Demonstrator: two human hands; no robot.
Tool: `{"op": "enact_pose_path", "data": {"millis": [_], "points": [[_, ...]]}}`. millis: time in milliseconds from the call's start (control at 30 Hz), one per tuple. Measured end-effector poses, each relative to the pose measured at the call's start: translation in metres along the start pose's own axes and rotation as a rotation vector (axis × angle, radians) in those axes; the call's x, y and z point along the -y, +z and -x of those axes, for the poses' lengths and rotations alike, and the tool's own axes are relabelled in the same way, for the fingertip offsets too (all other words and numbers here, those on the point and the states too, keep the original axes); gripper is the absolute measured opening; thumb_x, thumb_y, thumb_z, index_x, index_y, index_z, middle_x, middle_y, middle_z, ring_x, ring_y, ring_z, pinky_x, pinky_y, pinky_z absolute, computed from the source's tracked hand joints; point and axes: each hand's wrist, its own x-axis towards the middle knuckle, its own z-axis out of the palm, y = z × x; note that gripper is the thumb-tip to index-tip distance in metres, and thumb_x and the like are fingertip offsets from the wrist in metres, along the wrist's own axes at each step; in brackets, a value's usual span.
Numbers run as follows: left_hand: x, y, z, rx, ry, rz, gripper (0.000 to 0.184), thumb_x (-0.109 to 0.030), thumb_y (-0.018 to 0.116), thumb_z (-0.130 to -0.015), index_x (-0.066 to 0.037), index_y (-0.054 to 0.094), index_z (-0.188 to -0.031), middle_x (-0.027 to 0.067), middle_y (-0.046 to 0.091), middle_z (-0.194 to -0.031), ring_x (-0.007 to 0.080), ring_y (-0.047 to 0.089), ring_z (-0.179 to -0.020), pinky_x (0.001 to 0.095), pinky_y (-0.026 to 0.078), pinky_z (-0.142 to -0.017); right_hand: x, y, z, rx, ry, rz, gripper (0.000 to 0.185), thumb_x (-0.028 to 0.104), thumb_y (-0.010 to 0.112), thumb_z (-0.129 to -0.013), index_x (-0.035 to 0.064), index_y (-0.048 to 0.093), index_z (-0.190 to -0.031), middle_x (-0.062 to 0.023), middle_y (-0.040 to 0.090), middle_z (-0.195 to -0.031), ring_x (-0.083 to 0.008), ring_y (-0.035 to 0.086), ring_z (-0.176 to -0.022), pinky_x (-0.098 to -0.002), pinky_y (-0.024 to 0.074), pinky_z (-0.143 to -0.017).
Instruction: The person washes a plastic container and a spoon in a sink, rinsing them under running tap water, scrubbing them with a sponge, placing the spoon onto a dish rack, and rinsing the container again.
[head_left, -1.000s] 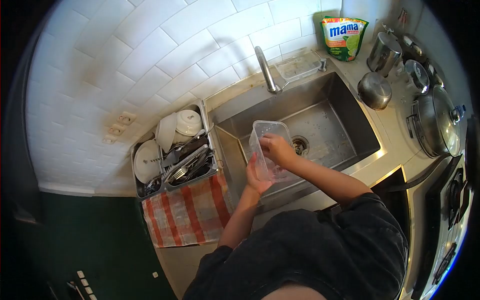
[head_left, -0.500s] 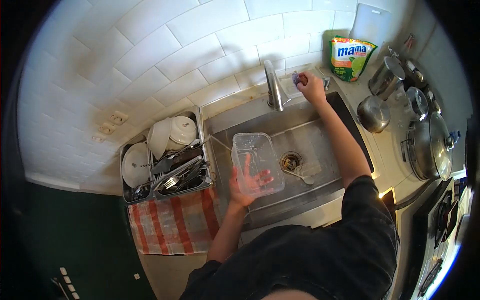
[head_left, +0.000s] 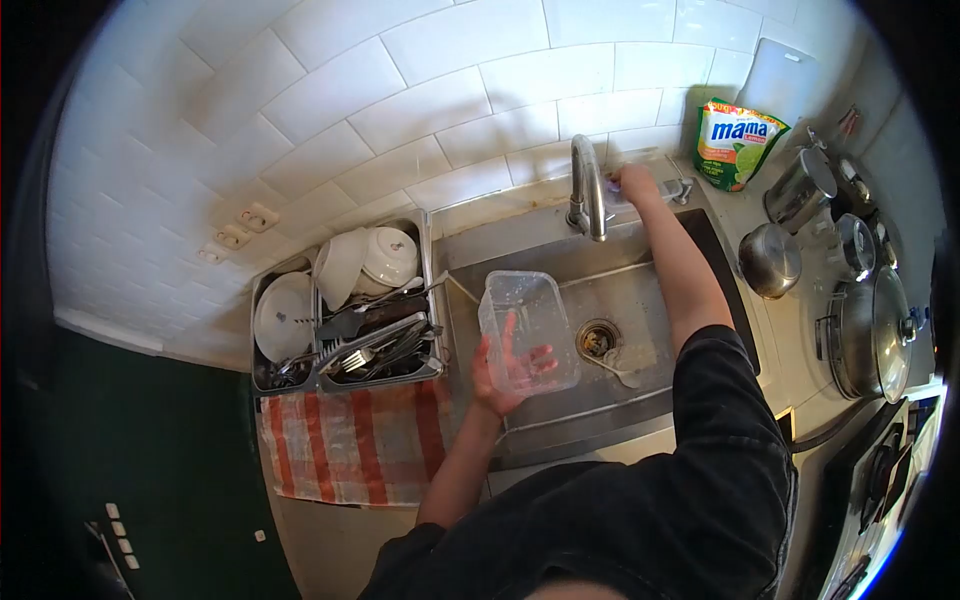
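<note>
A clear plastic container (head_left: 548,315) is held tilted over the left part of the steel sink (head_left: 640,285). My left hand (head_left: 496,382) supports it from below and behind, its spread fingers showing through the wall. Behind the sink, to the right of the faucet (head_left: 588,190), my right hand (head_left: 638,186) reaches down to a small clear tray (head_left: 620,205). Its fingers are closed around a small purple thing (head_left: 612,187), mostly hidden, perhaps a scrubber. A spoon (head_left: 622,376) lies in the sink beside the drain (head_left: 599,341).
On the left, a dish rack (head_left: 434,300) holds bowls, a plate and cutlery, with a striped cloth (head_left: 345,450) in front. To the right stand a green Mama pouch (head_left: 735,148), a small steel pot (head_left: 770,260) and a large lidded pot (head_left: 870,340).
My right hand has lowered the purple thing into the small tray. The view has shifted, so the sink and rack sit slightly further right. My left hand still supports the container.
</note>
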Motion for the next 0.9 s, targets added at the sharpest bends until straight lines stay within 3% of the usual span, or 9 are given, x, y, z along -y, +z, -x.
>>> {"op": "enact_pose_path", "data": {"millis": [167,233,300,367,433,567,667,733,900], "points": [[-0.005,0.007,-0.012,0.038,-0.004,-0.015,0.075,-0.064,0.046,-0.077,-0.043,0.006,-0.137,0.0268,0.039,-0.125,0.046,0.043,-0.111,0.0644,0.034,-0.087,0.01,-0.036,0.04,-0.399,0.166,-0.474,0.029,0.012,0.056,-0.07,0.0121,0.067,-0.097,-0.0126,0.066,-0.082,-0.0228,0.064,-0.074,-0.0329,0.0501,-0.066],[-0.006,0.005,-0.013,0.016,0.0,0.001,0.075,-0.063,0.048,-0.076,-0.043,0.008,-0.137,0.0266,0.04,-0.125,0.046,0.043,-0.11,0.0644,0.034,-0.086,0.028,-0.057,0.08,-0.292,0.158,-0.571,0.029,0.011,0.056,-0.073,0.0068,0.064,-0.1,-0.0093,0.066,-0.079,-0.0177,0.063,-0.069,-0.0297,0.0508,-0.059],[-0.005,0.001,-0.014,-0.013,-0.012,0.001,0.074,-0.063,0.049,-0.076,-0.044,0.011,-0.136,0.0258,0.04,-0.124,0.0459,0.044,-0.11,0.0647,0.035,-0.086,0.049,-0.074,0.138,0.135,0.115,-1.128,0.029,0.011,0.058,-0.076,0.0019,0.061,-0.103,-0.0049,0.063,-0.077,-0.0133,0.061,-0.066,-0.0265,0.0507,-0.055],[0.001,-0.005,-0.02,-0.036,-0.037,-0.016,0.071,-0.061,0.049,-0.077,-0.045,0.013,-0.136,0.0244,0.042,-0.123,0.0459,0.044,-0.109,0.0651,0.035,-0.086,0.092,-0.091,0.194,0.456,0.055,-1.272,0.029,0.01,0.06,-0.076,0.0009,0.058,-0.104,-0.0035,0.061,-0.08,-0.0128,0.059,-0.065,-0.0261,0.0512,-0.056],[0.014,-0.004,-0.025,-0.079,-0.08,-0.093,0.066,-0.059,0.048,-0.079,-0.036,0.022,-0.135,0.0202,0.045,-0.122,0.0421,0.046,-0.108,0.061,0.037,-0.087,0.13,-0.073,0.23,0.576,0.032,-1.277,0.027,0.015,0.059,-0.079,-0.0015,0.059,-0.101,-0.0058,0.063,-0.084,-0.011,0.06,-0.064,-0.0236,0.0478,-0.053],[0.033,0.005,-0.035,-0.276,-0.033,-0.35,0.056,-0.053,0.044,-0.084,-0.015,0.04,-0.125,0.0111,0.052,-0.114,0.0296,0.051,-0.105,0.0481,0.042,-0.087,0.166,-0.015,0.262,0.085,-0.153,-0.897,0.025,0.017,0.061,-0.078,0.0029,0.061,-0.099,-0.0136,0.062,-0.093,-0.0239,0.061,-0.077,-0.0314,0.0494,-0.064],[0.025,0.014,-0.026,-0.37,0.066,-0.458,0.049,-0.051,0.049,-0.083,-0.012,0.05,-0.114,0.004,0.057,-0.102,0.0194,0.057,-0.091,0.0375,0.045,-0.079,0.175,-0.01,0.276,-0.071,-0.278,-0.893,0.022,0.016,0.062,-0.076,0.0056,0.063,-0.096,-0.0168,0.06,-0.094,-0.0312,0.058,-0.082,-0.0357,0.048,-0.07],[0.027,0.001,-0.019,-0.33,0.024,-0.53,0.049,-0.049,0.044,-0.086,-0.01,0.048,-0.115,0.0054,0.057,-0.105,0.0192,0.055,-0.097,0.0384,0.044,-0.083,0.176,-0.007,0.277,-0.188,-0.386,-0.873,0.023,0.013,0.062,-0.073,0.0061,0.063,-0.095,-0.0172,0.057,-0.088,-0.0334,0.057,-0.08,-0.0378,0.0467,-0.069],[0.024,0.003,-0.018,-0.328,0.041,-0.602,0.05,-0.045,0.045,-0.086,-0.008,0.044,-0.121,0.0063,0.053,-0.111,0.019,0.051,-0.103,0.0365,0.039,-0.089,0.182,-0.013,0.269,-0.199,-0.263,-0.771,0.024,0.01,0.06,-0.073,0.004,0.06,-0.096,-0.0158,0.056,-0.089,-0.0347,0.057,-0.08,-0.0402,0.0462,-0.07]]}}
